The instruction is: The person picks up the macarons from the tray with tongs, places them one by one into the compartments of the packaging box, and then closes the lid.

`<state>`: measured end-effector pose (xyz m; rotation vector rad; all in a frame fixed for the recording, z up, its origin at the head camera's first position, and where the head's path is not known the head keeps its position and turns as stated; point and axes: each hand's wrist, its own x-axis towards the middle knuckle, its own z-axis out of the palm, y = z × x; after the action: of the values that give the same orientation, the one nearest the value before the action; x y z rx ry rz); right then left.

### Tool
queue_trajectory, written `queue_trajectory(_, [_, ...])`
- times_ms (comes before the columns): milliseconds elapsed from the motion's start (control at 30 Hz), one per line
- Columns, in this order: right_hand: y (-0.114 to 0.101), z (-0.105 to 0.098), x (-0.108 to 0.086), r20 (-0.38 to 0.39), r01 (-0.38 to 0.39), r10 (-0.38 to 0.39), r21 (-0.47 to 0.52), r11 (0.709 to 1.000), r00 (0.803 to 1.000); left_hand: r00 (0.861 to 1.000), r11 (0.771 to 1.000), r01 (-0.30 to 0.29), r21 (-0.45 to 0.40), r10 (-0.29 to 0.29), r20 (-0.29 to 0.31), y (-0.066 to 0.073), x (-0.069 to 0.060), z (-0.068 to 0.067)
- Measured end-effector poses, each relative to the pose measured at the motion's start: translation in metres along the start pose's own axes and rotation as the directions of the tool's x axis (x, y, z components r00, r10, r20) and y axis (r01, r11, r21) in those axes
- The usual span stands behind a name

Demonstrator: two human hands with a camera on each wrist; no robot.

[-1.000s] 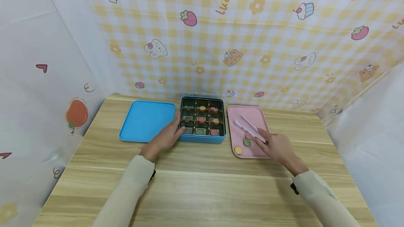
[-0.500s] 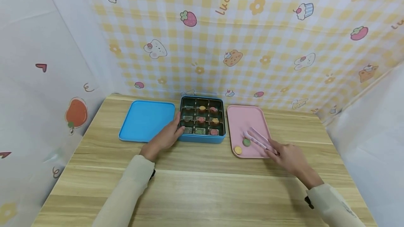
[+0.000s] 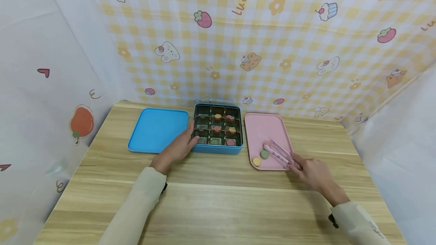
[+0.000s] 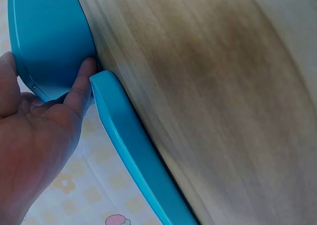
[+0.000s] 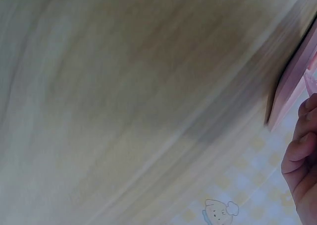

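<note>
In the head view my left hand rests against the left side of a blue box, its thumb by the rim. The left wrist view shows the fingers spread along the box's side. Inside the box's divided tray sit several small pink, yellow and green macarons. My right hand holds pale pink tongs over a pink tray. The tongs' tips are around or beside a pink macaron; contact is unclear. Beside it lie a green macaron and a yellow macaron.
A blue lid lies flat left of the box. The wooden table meets a yellow checked cloth at the back, with white cloth on the left side.
My right hand has drawn back toward the front right with the tongs, whose tips now sit lower, by the pink macaron. The left hand and the box have stayed put.
</note>
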<state>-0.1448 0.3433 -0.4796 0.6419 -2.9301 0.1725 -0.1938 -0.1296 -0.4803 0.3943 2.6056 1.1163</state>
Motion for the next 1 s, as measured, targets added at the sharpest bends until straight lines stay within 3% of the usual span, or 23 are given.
queue_trajectory(200, [-0.002,0.007,-0.001,-0.084,0.033,-0.033,0.004,0.999,0.996,1.000,1.000,-0.004,-0.004,0.004,0.003,0.000,-0.001,0.000])
queue_trajectory(333, [-0.005,0.012,-0.001,-0.115,0.015,-0.011,0.040,0.999,0.993,1.000,1.000,0.000,-0.008,0.000,0.004,0.001,0.000,-0.001])
queue_trajectory(667, [-0.014,0.013,0.002,-0.075,-0.024,0.028,0.059,0.998,0.997,1.000,1.000,0.007,-0.007,-0.007,0.010,0.001,0.000,-0.001])
queue_trajectory(1000, [-0.023,0.000,0.019,-0.099,-0.019,0.029,0.104,0.994,0.995,1.000,1.000,0.003,-0.012,-0.003,0.002,0.002,-0.001,-0.002])
